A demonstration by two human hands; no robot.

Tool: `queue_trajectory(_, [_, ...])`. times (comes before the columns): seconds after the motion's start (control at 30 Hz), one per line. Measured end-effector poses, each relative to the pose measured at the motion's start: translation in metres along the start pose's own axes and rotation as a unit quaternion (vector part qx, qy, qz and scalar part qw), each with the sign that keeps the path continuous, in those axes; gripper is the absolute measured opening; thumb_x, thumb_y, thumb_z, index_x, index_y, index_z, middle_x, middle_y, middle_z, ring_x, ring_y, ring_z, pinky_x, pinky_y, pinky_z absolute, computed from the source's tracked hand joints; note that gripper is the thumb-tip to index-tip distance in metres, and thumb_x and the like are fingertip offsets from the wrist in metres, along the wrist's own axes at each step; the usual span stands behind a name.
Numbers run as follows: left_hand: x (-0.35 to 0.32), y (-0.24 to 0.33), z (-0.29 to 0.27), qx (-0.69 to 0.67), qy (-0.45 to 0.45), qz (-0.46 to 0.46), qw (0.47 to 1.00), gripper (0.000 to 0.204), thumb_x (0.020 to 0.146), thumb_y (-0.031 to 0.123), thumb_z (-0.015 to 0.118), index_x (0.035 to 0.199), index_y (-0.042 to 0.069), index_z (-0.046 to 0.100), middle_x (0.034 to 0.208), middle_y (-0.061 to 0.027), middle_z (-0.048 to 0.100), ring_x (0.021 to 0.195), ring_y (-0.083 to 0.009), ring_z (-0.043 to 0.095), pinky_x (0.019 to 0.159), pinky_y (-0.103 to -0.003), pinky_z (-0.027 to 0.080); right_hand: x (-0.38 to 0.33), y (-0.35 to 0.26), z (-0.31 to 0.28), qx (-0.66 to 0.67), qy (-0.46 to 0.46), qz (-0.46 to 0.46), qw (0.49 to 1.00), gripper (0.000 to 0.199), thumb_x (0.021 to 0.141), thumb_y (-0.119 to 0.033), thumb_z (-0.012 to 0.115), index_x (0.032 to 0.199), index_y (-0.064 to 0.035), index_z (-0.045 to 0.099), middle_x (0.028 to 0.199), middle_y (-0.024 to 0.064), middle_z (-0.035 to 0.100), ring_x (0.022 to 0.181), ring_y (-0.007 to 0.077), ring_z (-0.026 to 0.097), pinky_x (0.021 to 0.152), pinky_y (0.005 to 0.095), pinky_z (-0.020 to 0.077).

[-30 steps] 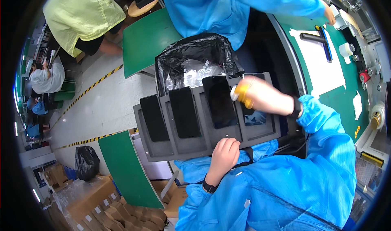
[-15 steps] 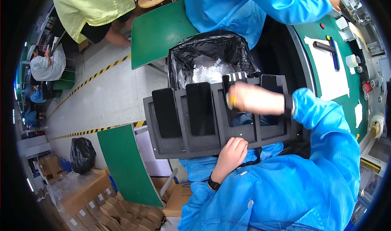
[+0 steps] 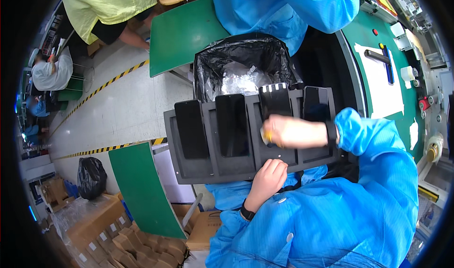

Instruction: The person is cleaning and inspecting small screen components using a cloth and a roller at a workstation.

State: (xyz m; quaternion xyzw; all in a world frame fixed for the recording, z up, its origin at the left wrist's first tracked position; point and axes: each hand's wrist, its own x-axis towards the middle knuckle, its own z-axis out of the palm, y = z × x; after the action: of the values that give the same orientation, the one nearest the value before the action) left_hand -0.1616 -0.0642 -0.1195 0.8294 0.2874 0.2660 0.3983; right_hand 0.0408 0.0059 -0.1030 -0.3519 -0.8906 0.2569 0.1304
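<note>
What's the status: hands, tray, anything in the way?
Left hand grips dark tray near edge. Right hand lies over third phone; grasp unclear. Lined bin behind tray.

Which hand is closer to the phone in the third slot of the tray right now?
Right. The right hand lies across the third phone, over its lower part. The left hand grips the tray at its near edge, below that slot.
</note>
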Motion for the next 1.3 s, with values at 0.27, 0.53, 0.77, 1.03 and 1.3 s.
queue_trajectory(0.27, [0.001,0.003,0.001,0.01,0.009,0.008,1.0,0.01,0.077,-0.001,0.067,0.085,0.001,0.062,0.086,-0.0099,0.062,0.081,-0.0269,0.061,0.071,-0.035,0.052,-0.002,0.066,-0.065,-0.1,0.22,0.136,0.961,0.026,0.067,0.001,0.066,0.093,0.0021,0.061,0.088,0.0164,0.058,0.084,0.0341,0.059,0.074,0.0391,0.0506])
queue_trajectory(0.53, [0.002,0.005,0.002,0.006,0.007,-0.001,1.0,0.01,0.077,-0.001,0.068,0.085,0.001,0.062,0.085,-0.0092,0.062,0.08,-0.0266,0.062,0.07,-0.035,0.052,-0.021,0.071,-0.067,-0.139,0.207,0.12,0.961,0.017,0.071,0.0,0.062,0.089,-0.0008,0.06,0.086,0.0175,0.056,0.079,0.034,0.057,0.067,0.0407,0.0479])
queue_trajectory(0.77, [0.002,0.004,0.002,0.02,0.005,0.01,1.0,0.01,0.079,0.001,0.066,0.087,0.001,0.061,0.086,-0.0093,0.059,0.08,-0.0248,0.06,0.071,-0.033,0.052,-0.03,0.025,-0.032,0.163,0.063,0.23,0.958,0.02,0.071,-0.002,0.064,0.091,0.0009,0.061,0.092,0.0159,0.057,0.09,0.0312,0.057,0.077,0.0372,0.0491])
queue_trajectory(1.03, [0.0,0.002,0.001,0.004,0.008,0.009,1.0,0.011,0.077,0.0,0.067,0.087,0.001,0.062,0.086,-0.0099,0.061,0.079,-0.0266,0.06,0.07,-0.035,0.052,-0.017,0.03,-0.053,-0.052,0.132,0.084,0.986,0.012,0.079,-0.002,0.064,0.091,-0.0018,0.062,0.086,0.0129,0.057,0.081,0.03,0.058,0.071,0.0373,0.0497])
queue_trajectory(1.3, [-0.008,-0.004,-0.003,0.005,-0.003,0.041,0.999,0.013,0.077,0.001,0.066,0.09,0.0,0.063,0.09,-0.0108,0.061,0.084,-0.0271,0.06,0.074,-0.034,0.052,0.005,0.065,-0.073,-0.147,0.266,0.134,0.943,0.018,0.07,0.001,0.064,0.088,-0.0012,0.061,0.085,0.0166,0.056,0.079,0.0346,0.057,0.067,0.0399,0.0485])
